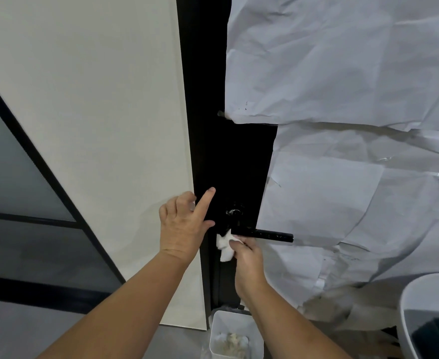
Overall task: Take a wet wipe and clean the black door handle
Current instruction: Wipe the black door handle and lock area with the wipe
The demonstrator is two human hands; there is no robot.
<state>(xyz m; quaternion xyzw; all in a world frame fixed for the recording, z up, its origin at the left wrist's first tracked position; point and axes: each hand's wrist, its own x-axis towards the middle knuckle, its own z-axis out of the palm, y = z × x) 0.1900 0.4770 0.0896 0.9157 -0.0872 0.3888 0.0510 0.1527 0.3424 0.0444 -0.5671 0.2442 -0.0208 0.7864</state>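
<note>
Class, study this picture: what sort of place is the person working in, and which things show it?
Probably an indoor doorway: a black door with a lever handle, white paper sheets covering the glazing, and a small bin on the floor.

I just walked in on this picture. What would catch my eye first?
Probably the right hand pinching a white wet wipe against the near end of the black door handle, low in the middle. Beside it, the left hand points one finger at the black door. Crumpled white paper covers the door's right side.
</note>
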